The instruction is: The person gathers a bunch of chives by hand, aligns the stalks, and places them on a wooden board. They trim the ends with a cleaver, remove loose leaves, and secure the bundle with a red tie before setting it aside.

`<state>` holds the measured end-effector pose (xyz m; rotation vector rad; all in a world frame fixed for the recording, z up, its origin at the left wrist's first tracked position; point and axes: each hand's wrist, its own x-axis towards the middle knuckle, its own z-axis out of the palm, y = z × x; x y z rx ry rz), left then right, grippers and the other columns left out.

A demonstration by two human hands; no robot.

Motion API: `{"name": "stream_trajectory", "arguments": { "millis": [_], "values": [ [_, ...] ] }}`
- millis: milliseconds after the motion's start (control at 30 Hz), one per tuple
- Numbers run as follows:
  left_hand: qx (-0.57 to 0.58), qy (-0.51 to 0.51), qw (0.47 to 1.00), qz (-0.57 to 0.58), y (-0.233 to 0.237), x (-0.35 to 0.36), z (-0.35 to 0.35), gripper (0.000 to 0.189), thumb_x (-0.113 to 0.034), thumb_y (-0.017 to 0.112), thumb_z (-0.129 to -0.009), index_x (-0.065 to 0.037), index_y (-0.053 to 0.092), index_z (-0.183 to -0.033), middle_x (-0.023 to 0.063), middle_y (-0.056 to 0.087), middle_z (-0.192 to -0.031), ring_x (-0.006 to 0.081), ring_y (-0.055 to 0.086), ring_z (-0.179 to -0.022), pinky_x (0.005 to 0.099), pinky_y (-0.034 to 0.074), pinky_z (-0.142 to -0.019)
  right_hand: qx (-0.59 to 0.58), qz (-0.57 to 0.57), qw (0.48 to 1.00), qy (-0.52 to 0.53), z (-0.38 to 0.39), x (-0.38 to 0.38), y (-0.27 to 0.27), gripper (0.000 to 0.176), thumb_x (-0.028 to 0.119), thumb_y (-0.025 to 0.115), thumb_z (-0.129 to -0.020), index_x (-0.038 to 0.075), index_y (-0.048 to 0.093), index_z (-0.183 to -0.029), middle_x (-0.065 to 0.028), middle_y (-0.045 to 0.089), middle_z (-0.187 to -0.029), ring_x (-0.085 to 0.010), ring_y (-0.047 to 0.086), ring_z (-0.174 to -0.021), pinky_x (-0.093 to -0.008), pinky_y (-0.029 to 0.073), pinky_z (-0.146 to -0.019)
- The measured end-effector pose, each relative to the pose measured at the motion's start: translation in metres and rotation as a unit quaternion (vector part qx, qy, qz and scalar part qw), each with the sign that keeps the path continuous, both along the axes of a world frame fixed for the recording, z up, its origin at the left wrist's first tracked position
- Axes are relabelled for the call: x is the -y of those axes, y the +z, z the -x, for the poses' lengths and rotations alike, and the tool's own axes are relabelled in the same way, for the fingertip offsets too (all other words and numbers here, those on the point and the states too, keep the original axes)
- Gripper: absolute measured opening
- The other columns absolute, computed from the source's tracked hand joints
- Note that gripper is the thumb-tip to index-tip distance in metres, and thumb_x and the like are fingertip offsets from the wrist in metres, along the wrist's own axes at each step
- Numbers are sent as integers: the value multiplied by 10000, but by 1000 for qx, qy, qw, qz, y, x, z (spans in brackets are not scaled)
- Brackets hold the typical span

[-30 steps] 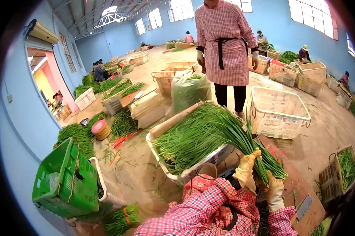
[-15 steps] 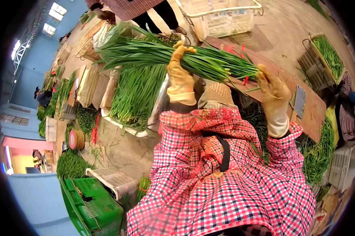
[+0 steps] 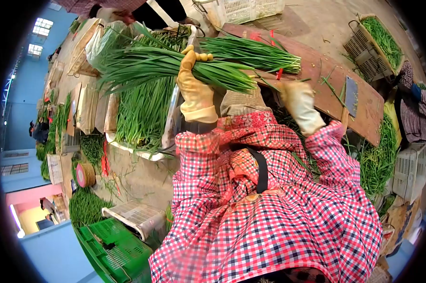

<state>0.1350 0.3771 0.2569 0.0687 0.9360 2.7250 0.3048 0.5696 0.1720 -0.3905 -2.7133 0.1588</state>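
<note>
My left hand (image 3: 193,87), in a yellowish work glove, is wrapped around a bunch of long green garlic chives (image 3: 147,63). The leaves fan out to the left and the cut stem ends point right. Another bunch of chives (image 3: 255,54) lies on the reddish-brown board (image 3: 312,52) just beyond it. My right hand (image 3: 295,96), gloved too, is just right of the held stem ends, its fingers smeared by motion. A flat blade (image 3: 351,96) with a wooden handle (image 3: 345,119) rests on the board, along with loose stalks. Red ties (image 3: 279,74) show beside the second bunch.
Left of my knees stands a white crate (image 3: 151,153) heaped with chives. A green crate (image 3: 114,245) sits at lower left, a spool of twine (image 3: 85,174) above it. Another person (image 3: 104,7) is at the top left; a filled crate (image 3: 373,47) stands at upper right.
My right hand has come away from the stem ends near the second bunch and moved down-left. The left hand's bunch has shifted left, apart from the bunch on the board. The view has shifted slightly.
</note>
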Motion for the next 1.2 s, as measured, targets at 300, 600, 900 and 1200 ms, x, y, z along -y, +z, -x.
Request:
{"name": "stream_trajectory", "arguments": {
  "millis": [300,600,900,1200],
  "values": [
    [-2,-24,996,83,-14,-11,-22,277,-157,568,-938,-37,549,-1187,74,622,-873,178,607,-810,325,509,-803,-116,-115,985,59,38,82,57,640,222,604,-850,-59,412,-1393,-174,527,-1351,-310,502,-1247,-418,406,-1052],
    [-4,-143,987,78,-69,-74,-22,287,-84,615,-901,-14,572,-1176,93,633,-1015,193,605,-996,329,489,-943,-73,99,990,64,40,6,-3,447,50,563,-801,8,540,-1245,-219,664,-907,-359,663,-712,-440,520,-592],
    [-76,-208,969,110,-95,-188,60,321,-76,639,-896,-64,567,-1209,72,671,-1109,177,634,-992,302,516,-954,86,129,986,-65,76,-120,28,486,156,686,-803,187,550,-1268,-172,691,-956,-362,676,-879,-443,541,-742],
    [-23,-321,919,227,-145,-176,144,531,-205,693,-862,-79,482,-1332,196,507,-1357,329,450,-1262,478,327,-1121,119,220,967,-43,97,-178,-53,388,103,618,-821,138,606,-1207,-169,683,-1058,-382,643,-986,-430,520,-824]
  ]
}}
